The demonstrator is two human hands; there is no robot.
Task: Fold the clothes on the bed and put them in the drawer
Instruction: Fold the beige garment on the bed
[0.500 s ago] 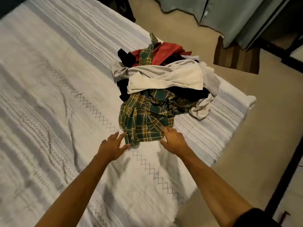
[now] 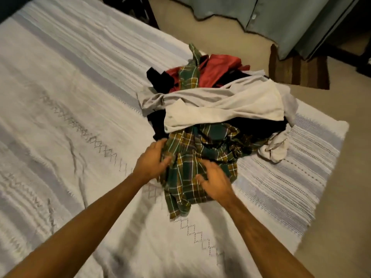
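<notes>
**Both hands on the plaid shirt at the near edge of the pile**

Head view: a heap of clothes [image 2: 216,109] sits on the bed [image 2: 70,97], toward two o'clock from the frame's centre, close to the mattress corner. At the heap's six o'clock edge lies a green plaid shirt [image 2: 192,171], spilling toward the person. The left hand [image 2: 151,163] grips its nine o'clock edge, fingers curled into the cloth. The right hand [image 2: 215,178] lies on the shirt's lower middle with fingers bent into the fabric; whether it has truly pinched a fold cannot be told through the blur. The hands are apart, with plaid cloth between them. A grey garment [image 2: 220,105] drapes across the heap over the shirt's far end, with a red garment [image 2: 218,69] and dark pieces at twelve o'clock. No drawer is in view.

Likely risk: the shirt's far end appears buried under the grey garment, and a strip of plaid runs up to twelve o'clock. Pulling it free could drag the heap along, and pieces near the corner, such as the white bundle [image 2: 275,147] at three o'clock, could tip onto the floor [image 2: 341,197].
</notes>
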